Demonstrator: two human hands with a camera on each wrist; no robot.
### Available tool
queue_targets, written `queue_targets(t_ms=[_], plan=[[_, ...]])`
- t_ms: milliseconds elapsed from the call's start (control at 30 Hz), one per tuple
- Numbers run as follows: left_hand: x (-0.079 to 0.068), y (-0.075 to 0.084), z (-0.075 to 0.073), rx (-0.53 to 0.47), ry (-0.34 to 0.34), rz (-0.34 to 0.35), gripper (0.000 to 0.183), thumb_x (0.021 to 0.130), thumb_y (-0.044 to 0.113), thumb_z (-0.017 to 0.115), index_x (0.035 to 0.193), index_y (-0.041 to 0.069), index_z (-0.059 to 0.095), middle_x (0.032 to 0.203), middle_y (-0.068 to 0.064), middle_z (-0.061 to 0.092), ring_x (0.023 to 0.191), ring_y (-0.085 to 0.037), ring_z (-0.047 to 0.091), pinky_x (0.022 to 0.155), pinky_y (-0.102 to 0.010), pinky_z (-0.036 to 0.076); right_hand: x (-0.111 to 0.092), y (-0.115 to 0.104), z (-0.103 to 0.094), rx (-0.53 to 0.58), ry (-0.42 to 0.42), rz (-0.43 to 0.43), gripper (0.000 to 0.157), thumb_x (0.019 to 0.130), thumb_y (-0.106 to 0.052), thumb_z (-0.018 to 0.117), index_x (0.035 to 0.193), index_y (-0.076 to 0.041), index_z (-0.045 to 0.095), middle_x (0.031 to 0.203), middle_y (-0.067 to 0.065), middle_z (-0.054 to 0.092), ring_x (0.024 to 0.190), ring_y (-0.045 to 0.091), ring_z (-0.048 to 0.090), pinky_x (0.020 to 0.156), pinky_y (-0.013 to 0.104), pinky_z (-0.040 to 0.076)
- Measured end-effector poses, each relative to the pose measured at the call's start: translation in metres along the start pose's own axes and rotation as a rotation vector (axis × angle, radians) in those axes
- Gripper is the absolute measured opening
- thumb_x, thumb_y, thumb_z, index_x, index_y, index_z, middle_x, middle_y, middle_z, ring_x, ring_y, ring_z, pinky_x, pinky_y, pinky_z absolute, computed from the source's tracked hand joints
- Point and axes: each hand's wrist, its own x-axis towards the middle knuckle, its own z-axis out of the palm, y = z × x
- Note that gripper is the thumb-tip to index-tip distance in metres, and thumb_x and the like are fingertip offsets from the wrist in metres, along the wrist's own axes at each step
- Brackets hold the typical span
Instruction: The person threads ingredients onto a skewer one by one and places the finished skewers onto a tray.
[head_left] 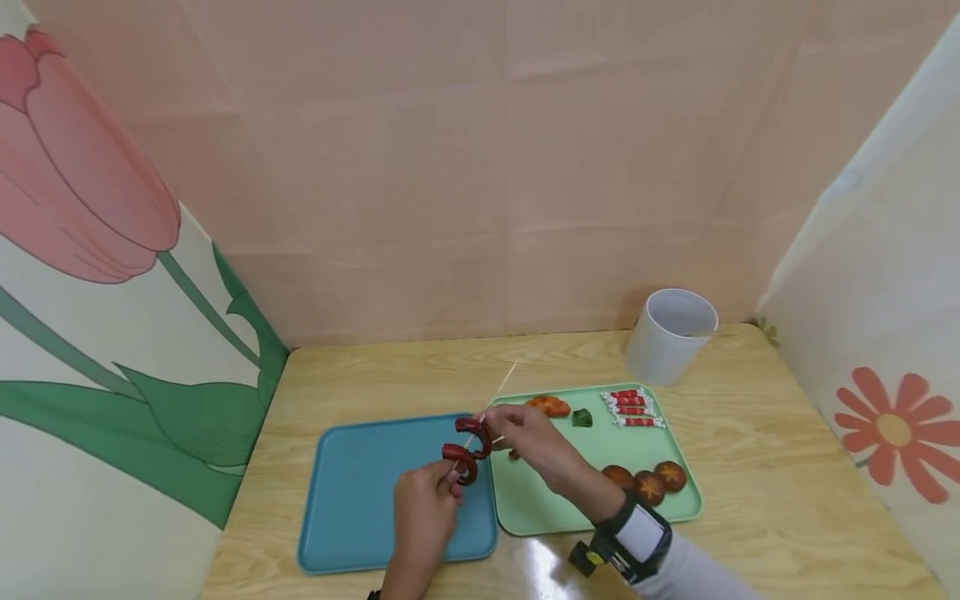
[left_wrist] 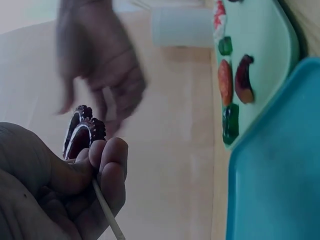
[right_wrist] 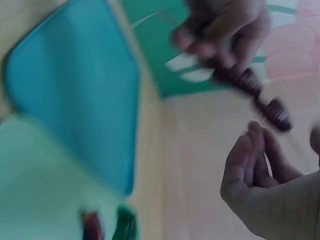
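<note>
My left hand [head_left: 426, 508] pinches the lower end of a thin wooden skewer [head_left: 505, 382] above the blue tray [head_left: 367, 500]. Two dark red, curled pieces like octopus tentacles [head_left: 461, 461] are threaded on it, one above the other, close over the fingertips. Pale edges and bumpy suckers show on the tentacle pieces [left_wrist: 86, 136] in the left wrist view. Beside the skewer's upper part is my right hand [head_left: 536, 442]. In the right wrist view its fingers [right_wrist: 255, 160] stand apart from the thumb, with nothing gripped between them.
A green tray [head_left: 540, 517] adjoins the blue one on the right. It bears an orange piece [head_left: 550, 406], a green piece [head_left: 582, 417], several red-and-white sticks [head_left: 637, 408] and brown mushroom caps [head_left: 649, 487]. Behind it stands a white cup [head_left: 663, 346]. A draped wall closes the table's back.
</note>
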Motion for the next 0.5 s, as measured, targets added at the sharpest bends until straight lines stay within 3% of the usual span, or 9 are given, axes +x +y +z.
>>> queue_targets(t_ms=[67, 133, 233, 300, 400, 500], plan=[[-0.001, -0.004, -0.003, -0.004, 0.001, -0.036, 0.018, 0.088, -0.011, 0.069, 0.083, 0.003, 0.079, 0.059, 0.000, 0.067, 0.050, 0.002, 0.059, 0.047, -0.012, 0.048, 0.005, 0.015, 0.000, -0.144, 0.032, -0.023, 0.045, 0.108, -0.041, 0.049, 0.112, -0.003, 0.072, 0.102, 0.009, 0.073, 0.091, 0.023, 0.068, 0.073, 0.035, 0.053], [-0.001, -0.008, -0.005, 0.006, 0.011, -0.043, 0.017, 0.088, -0.010, 0.070, 0.083, 0.003, 0.079, 0.058, 0.000, 0.067, 0.049, 0.002, 0.059, 0.046, -0.012, 0.048, 0.010, 0.037, 0.001, -0.402, 0.070, -0.096, 0.037, 0.107, -0.036, 0.054, 0.109, -0.003, 0.073, 0.097, 0.009, 0.070, 0.090, 0.024, 0.066, 0.075, 0.036, 0.055], [-0.003, -0.013, -0.008, 0.018, 0.025, -0.035, 0.016, 0.087, -0.010, 0.070, 0.082, 0.003, 0.079, 0.057, 0.000, 0.066, 0.048, 0.003, 0.058, 0.045, -0.012, 0.047, 0.015, 0.070, 0.001, -0.889, 0.132, -0.274, 0.012, 0.091, -0.015, 0.075, 0.099, -0.006, 0.074, 0.089, 0.007, 0.066, 0.082, 0.024, 0.059, 0.067, 0.035, 0.051], [-0.004, -0.015, -0.009, 0.027, 0.036, -0.010, 0.017, 0.086, -0.011, 0.071, 0.080, 0.003, 0.078, 0.057, 0.000, 0.066, 0.047, 0.003, 0.058, 0.045, -0.012, 0.047, 0.017, 0.089, 0.000, -1.120, 0.177, -0.410, 0.023, 0.076, -0.005, 0.084, 0.097, -0.006, 0.075, 0.088, 0.006, 0.064, 0.080, 0.024, 0.054, 0.065, 0.036, 0.050], [-0.005, -0.016, -0.010, 0.032, 0.040, 0.006, 0.017, 0.085, -0.011, 0.072, 0.080, 0.004, 0.078, 0.057, 0.001, 0.066, 0.047, 0.004, 0.057, 0.045, -0.012, 0.047, 0.018, 0.105, 0.001, -1.255, 0.224, -0.530, 0.024, 0.070, 0.003, 0.081, 0.090, -0.009, 0.073, 0.084, 0.005, 0.059, 0.076, 0.022, 0.049, 0.061, 0.033, 0.046], [-0.005, -0.016, -0.011, 0.030, 0.034, 0.003, 0.015, 0.086, -0.009, 0.072, 0.081, 0.003, 0.079, 0.057, 0.001, 0.066, 0.046, 0.005, 0.056, 0.045, -0.012, 0.047, 0.021, 0.110, 0.001, -1.272, 0.259, -0.554, 0.018, 0.075, 0.004, 0.076, 0.085, -0.010, 0.071, 0.080, 0.003, 0.056, 0.075, 0.021, 0.047, 0.061, 0.032, 0.044]])
